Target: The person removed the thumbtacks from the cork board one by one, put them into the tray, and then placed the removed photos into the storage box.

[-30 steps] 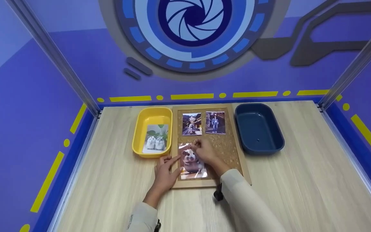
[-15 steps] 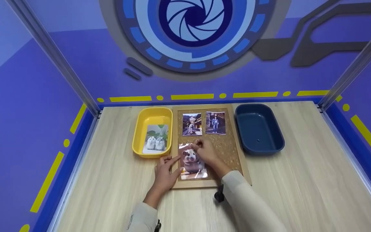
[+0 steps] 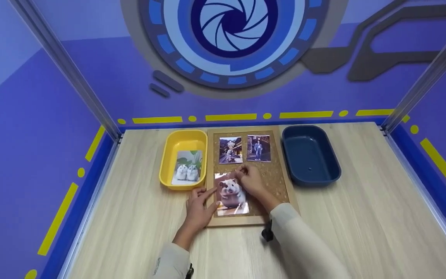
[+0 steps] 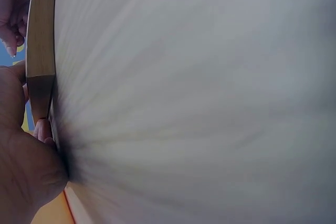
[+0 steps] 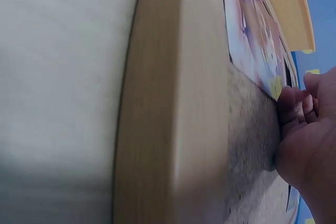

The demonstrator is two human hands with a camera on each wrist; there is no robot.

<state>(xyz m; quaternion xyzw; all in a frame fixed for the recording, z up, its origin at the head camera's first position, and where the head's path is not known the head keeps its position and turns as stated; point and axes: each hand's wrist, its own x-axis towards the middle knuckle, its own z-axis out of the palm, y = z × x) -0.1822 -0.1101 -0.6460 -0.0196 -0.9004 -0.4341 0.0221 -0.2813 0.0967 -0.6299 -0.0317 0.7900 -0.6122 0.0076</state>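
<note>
A glossy hamster photo (image 3: 231, 195) lies on the lower left of a wood-framed corkboard (image 3: 275, 182). My left hand (image 3: 199, 209) straddles the board's left frame, its index finger and thumb straight and touching the photo's left edge. At the photo's top right corner, my right hand (image 3: 251, 181) pinches something tiny between thumb and forefinger. A small bright tip below those fingers in the left wrist view looks like a pushpin (image 4: 14, 55), mostly hidden. In the right wrist view, the curled right fingers are close beside the photo (image 5: 257, 38).
Two smaller photos of people, one on the left (image 3: 230, 149) and one on the right (image 3: 258, 148), sit on the board's upper half. Left of the board stands a yellow tray (image 3: 163, 166) holding a photo of two white hamsters (image 3: 187, 167). To the right is a dark blue tray (image 3: 311, 155).
My right hand has shifted slightly right and away, so more of the hamster photo's top right part shows. The left hand has stayed in place.
</note>
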